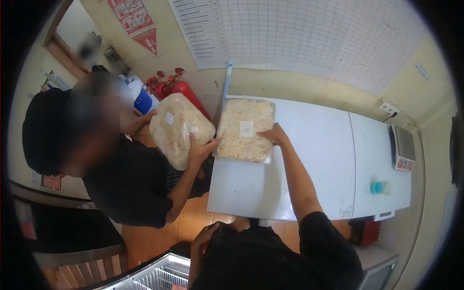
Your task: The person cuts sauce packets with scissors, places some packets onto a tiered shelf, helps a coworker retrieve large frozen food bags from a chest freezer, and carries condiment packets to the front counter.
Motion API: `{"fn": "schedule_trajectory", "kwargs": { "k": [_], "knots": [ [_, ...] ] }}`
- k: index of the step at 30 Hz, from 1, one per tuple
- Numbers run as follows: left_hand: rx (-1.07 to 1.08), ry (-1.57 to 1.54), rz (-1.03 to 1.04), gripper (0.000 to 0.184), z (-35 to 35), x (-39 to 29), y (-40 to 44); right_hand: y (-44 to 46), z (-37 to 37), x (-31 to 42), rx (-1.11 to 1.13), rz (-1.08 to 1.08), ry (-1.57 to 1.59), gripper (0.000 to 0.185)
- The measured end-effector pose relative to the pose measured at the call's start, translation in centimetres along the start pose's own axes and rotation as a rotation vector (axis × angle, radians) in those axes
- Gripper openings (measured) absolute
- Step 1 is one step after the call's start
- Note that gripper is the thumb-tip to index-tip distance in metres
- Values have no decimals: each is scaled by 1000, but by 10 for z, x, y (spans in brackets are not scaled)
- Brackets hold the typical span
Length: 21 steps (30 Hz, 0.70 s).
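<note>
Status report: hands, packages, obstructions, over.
Right hand on labelled package, flat on white surface. Left hand low, near body. Co-worker's hands hold second package close alongside.

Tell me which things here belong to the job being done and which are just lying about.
Seemingly part of the job:
labelled pack, touched by the wearer's right fingers
second pack, held by a co-worker
white surface under the labelled pack

Apparently just there:
scale
blue-tinted container
red extinguishers
wall chart

Single head-worn view: fisheye, facing forward and down over nearby white worktop (324, 140).
</note>
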State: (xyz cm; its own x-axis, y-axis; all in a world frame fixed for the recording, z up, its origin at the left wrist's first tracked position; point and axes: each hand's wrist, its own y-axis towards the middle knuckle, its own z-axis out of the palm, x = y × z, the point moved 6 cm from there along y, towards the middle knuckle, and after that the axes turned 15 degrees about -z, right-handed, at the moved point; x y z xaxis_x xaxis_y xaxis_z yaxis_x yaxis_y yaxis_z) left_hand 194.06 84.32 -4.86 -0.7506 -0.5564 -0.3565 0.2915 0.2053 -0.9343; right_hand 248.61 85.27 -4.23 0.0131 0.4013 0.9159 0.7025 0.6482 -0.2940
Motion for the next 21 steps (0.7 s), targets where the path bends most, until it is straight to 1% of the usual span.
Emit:
{"fn": "schedule_trajectory", "kwargs": {
  "k": [2,3,4,5,6,7,8,9,10,12,13,14,15,16,17,18,19,20,21],
  "knots": [
    [-31,52,11,52,-3,6,-1,1,2,3,40,34,48,101],
    [16,-14,-42,53,-1,12,1,-1,0,4,37,82,31,107],
    [66,-89,-88,53,4,17,4,4,-1,0,42,77,23,107],
    [67,-100,-79,53,7,12,0,12,0,-8,116,79,-53,110],
    [61,-116,-119,52,8,8,-4,20,2,-13,189,79,-129,113],
    [57,-131,-163,51,10,6,-9,8,6,0,193,71,-137,113],
    [59,-139,-153,51,11,4,-12,-15,-1,27,19,-17,-411,113],
    [54,-159,-84,50,10,-3,-14,-35,-4,51,-163,-110,-681,113],
    [47,-184,-19,49,9,-8,-15,-46,5,49,-160,-122,-691,113],
    [47,-210,-25,48,-2,5,-2,-72,33,64,-177,-564,-988,104],
    [43,-223,-40,47,-5,14,2,-87,48,62,-161,-576,-991,104],
    [36,-242,-41,47,-5,16,-1,-103,68,64,-78,-645,-1004,99],
    [40,-267,-18,42,-4,16,-7,-117,83,61,8,-710,-1014,95],
    [42,-291,5,38,-5,14,-10,-124,91,55,27,-719,-1010,95],
    [33,-309,1,38,-8,16,-9,-130,98,50,35,-739,-1070,94],
    [17,-259,-35,41,-13,22,-6,-133,104,47,45,-762,-1130,93],
    [0,-213,-72,44,-16,27,-9,-126,111,45,-128,-836,-1381,86],
    [-15,-242,-74,44,-19,32,-13,-122,116,35,-106,-864,-1372,86],
    [2,-268,-81,44,-20,30,-19,-117,119,35,-73,-810,-1464,88]
  ]
}}
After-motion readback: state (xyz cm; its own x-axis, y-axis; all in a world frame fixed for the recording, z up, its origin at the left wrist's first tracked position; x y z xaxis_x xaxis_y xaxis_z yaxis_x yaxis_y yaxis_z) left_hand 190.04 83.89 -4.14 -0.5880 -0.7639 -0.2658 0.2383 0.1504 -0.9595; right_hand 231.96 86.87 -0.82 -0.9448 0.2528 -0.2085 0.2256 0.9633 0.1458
